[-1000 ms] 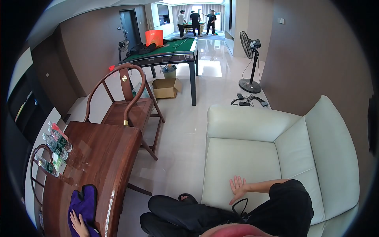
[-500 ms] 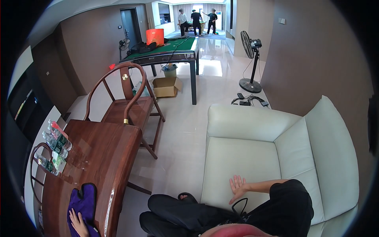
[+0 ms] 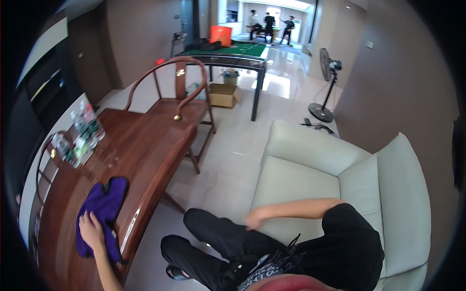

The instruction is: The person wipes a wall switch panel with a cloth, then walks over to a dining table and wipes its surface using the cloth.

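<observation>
A purple cloth with dark edging (image 3: 109,203) lies bunched on the wooden table (image 3: 141,145). My left hand (image 3: 91,230) rests on top of it, fingers stretched out and slightly apart, without gripping the fabric. My right hand (image 3: 254,218) is beside my thigh in black trousers (image 3: 213,233), by the front edge of the pale sofa (image 3: 301,182). Motion smears its fingers, so their shape does not show.
Several plastic bottles (image 3: 82,126) stand at the table's far left. A wooden armchair (image 3: 179,106) is pushed against the table's far end. Beyond are a green-topped table (image 3: 242,48), a cardboard box (image 3: 222,96) and a standing fan (image 3: 327,82). Several people (image 3: 270,24) are far back.
My right hand has lifted off the sofa seat and moved left toward my thigh. My left hand remains on the purple cloth. The view has shifted, and my legs have changed position.
</observation>
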The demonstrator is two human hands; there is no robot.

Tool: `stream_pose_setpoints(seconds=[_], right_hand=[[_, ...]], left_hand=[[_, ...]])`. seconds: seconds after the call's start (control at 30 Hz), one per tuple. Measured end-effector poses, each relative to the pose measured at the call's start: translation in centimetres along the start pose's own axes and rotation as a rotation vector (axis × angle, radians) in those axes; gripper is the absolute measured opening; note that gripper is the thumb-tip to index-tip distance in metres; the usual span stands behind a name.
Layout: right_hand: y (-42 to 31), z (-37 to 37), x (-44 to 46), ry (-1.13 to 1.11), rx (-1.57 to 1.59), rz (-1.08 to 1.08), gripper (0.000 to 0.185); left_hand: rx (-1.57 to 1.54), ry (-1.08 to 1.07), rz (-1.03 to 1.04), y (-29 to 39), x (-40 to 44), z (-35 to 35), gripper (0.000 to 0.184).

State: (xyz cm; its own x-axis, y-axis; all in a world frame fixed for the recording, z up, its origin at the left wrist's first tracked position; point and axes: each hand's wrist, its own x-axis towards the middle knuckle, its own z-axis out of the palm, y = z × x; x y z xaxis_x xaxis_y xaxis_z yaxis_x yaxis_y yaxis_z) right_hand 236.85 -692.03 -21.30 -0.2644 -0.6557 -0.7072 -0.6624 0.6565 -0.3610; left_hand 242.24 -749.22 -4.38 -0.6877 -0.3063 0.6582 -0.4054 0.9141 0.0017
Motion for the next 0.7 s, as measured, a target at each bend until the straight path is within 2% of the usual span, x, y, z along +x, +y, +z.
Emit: stream_pose_setpoints(seconds=[0.03,0.07,0.1,0.13,0.17,0.23,0.27,0.33,0.37,0.43,0.5,0.53,0.57,0.63,0.7], right_hand=[[-7.6,-7.2,-2.0,0.081,0.295,-0.166,0.049],[-13.3,-11.7,-2.7,0.329,0.391,-0.396,0.046],[-17.9,-14.9,-2.0,0.835,0.344,-0.711,0.038],[-22.3,-18.7,-2.0,1.031,0.331,-0.791,0.027],[-25.7,-22.4,-0.6,1.353,0.189,-0.936,0.018],[-30.0,-29.0,5.0,1.520,-0.057,-0.856,0.014],[-31.4,-31.9,9.0,1.460,-0.081,-0.779,0.023],[-31.4,-34.1,17.5,1.297,-0.195,-0.616,0.048],[-32.0,-34.5,21.2,1.200,-0.281,-0.532,0.061],[-33.3,-34.4,23.0,1.011,-0.381,-0.317,0.076],[-33.6,-35.6,24.8,0.984,-0.373,-0.330,0.076],[-33.7,-36.0,25.3,0.977,-0.361,-0.347,0.076],[-33.8,-36.5,25.5,0.979,-0.346,-0.354,0.076],[-33.9,-37.4,26.8,0.985,-0.344,-0.367,0.075],[-34.3,-38.3,27.9,1.005,-0.352,-0.344,0.074]], left_hand=[[0.052,-0.020,0.069,2.0,0.1,-2.7,0.033],[0.149,-0.111,0.046,2.5,0.2,-2.7,0.030],[0.128,-0.037,0.030,1.7,-0.5,-0.9,0.030],[0.067,-0.008,0.064,1.4,-0.6,-0.6,0.030],[0.021,-0.093,0.045,0.9,-0.4,-0.7,0.030],[-0.050,-0.181,0.006,0.2,-0.5,-1.0,0.032],[-0.061,-0.235,-0.071,-0.3,-0.8,-0.8,0.037],[0.047,-0.141,-0.150,-0.4,-2.6,0.5,0.048],[0.050,-0.212,-0.184,-0.2,-2.3,-0.1,0.050],[0.042,-0.198,-0.220,-0.5,-2.2,0.8,0.052],[0.106,-0.201,-0.256,-0.3,-1.8,1.1,0.053],[0.129,-0.128,-0.284,-0.4,-1.8,1.8,0.054],[0.183,-0.162,-0.289,-1.0,-1.4,2.7,0.057],[0.079,-0.315,-0.359,-1.5,-0.2,3.1,0.060],[0.098,-0.319,-0.358,-2.1,0.8,3.9,0.061]])
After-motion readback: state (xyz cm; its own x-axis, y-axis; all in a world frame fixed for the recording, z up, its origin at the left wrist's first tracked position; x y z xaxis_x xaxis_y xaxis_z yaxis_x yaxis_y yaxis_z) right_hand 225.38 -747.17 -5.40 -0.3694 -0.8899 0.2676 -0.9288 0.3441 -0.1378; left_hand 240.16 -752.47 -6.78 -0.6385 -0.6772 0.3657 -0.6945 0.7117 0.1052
